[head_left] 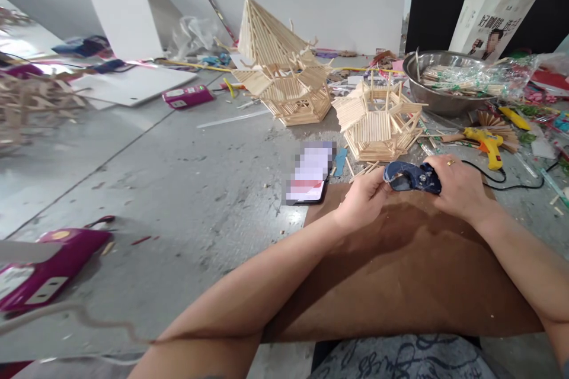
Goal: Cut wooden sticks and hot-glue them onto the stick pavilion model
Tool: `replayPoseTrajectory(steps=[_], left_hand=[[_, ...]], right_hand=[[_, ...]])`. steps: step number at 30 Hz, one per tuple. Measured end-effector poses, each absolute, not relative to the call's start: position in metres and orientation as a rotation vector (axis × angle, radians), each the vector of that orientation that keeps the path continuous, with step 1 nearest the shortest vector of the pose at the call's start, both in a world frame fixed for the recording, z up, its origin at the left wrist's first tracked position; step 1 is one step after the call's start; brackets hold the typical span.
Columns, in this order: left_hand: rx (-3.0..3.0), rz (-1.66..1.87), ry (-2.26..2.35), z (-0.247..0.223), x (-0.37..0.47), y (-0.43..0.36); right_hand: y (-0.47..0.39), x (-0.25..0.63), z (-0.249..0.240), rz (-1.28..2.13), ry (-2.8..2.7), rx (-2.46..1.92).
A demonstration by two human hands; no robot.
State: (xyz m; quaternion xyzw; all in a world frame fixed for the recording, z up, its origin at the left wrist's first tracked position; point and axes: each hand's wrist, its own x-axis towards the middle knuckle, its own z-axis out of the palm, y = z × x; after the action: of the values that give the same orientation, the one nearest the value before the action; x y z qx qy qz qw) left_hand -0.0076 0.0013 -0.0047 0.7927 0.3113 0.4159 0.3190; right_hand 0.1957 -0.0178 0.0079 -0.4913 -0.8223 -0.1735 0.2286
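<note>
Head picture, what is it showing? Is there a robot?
No robot here! A person wears a camera on their head, looking forward and down at their own bare hands. The right hand holds a dark blue tool. The left hand is at its curved end; I can't tell if it pinches anything tiny.

Under them is a brown sheet on a grey surface. Beyond stand two little stick buildings, one tall and pointy, one shorter. There's also a phone, a yellow glue gun and a metal bowl.
</note>
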Motion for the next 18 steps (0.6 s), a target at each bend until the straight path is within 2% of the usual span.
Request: replayPoseTrajectory(steps=[18], left_hand=[[2.084, 1.089, 0.863, 0.0005, -0.0066, -0.0016]], right_hand=[[-0.0181, 0.1961, 0.0102, -0.465, -2.289, -1.363]])
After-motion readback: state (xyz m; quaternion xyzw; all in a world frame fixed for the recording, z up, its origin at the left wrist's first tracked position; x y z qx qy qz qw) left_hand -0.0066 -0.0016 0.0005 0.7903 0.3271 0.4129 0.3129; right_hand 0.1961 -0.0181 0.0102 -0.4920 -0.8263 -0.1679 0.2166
